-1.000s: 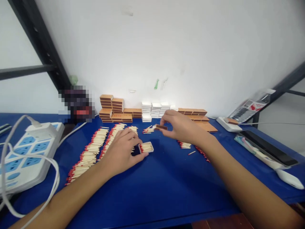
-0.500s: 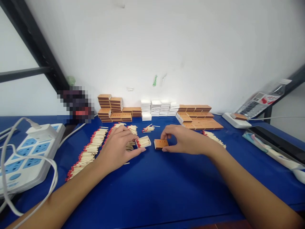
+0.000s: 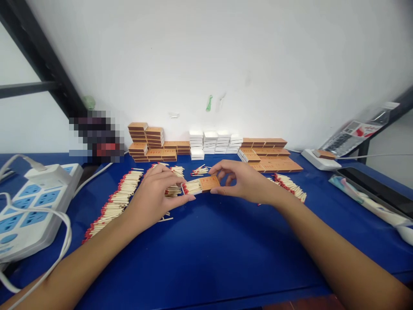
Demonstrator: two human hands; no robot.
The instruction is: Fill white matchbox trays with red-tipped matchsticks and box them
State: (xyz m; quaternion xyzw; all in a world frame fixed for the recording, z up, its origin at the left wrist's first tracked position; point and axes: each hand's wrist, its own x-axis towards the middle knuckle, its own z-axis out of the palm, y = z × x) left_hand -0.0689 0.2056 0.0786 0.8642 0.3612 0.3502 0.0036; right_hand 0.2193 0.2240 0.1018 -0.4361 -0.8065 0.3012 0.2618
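Note:
My left hand (image 3: pixel 158 187) pinches the outer end of a white matchbox tray (image 3: pixel 191 187) filled with red-tipped matches. The tray's other end sits partly inside an orange-brown matchbox sleeve (image 3: pixel 209 184). My right hand (image 3: pixel 237 181) grips that sleeve between thumb and fingers. Both pieces are held in line, slightly tilted, above the blue table (image 3: pixel 200 249). Rows of loose matches (image 3: pixel 118 200) lie left of and behind my left hand. A small bunch of matches (image 3: pixel 200 171) is just beyond the box, and another pile (image 3: pixel 290 186) lies past my right wrist.
Stacked orange matchboxes (image 3: pixel 153 148) stand at the back left against the wall. White trays (image 3: pixel 216 142) are piled in the middle, with more orange boxes (image 3: pixel 271 155) to their right. A power strip (image 3: pixel 35 206) with cables is at left; a phone (image 3: pixel 377 189) and bottle (image 3: pixel 358 131) at right.
The filled tray and the sleeve were apart; now they meet, with the tray's right end inside the sleeve. The view has shifted slightly.

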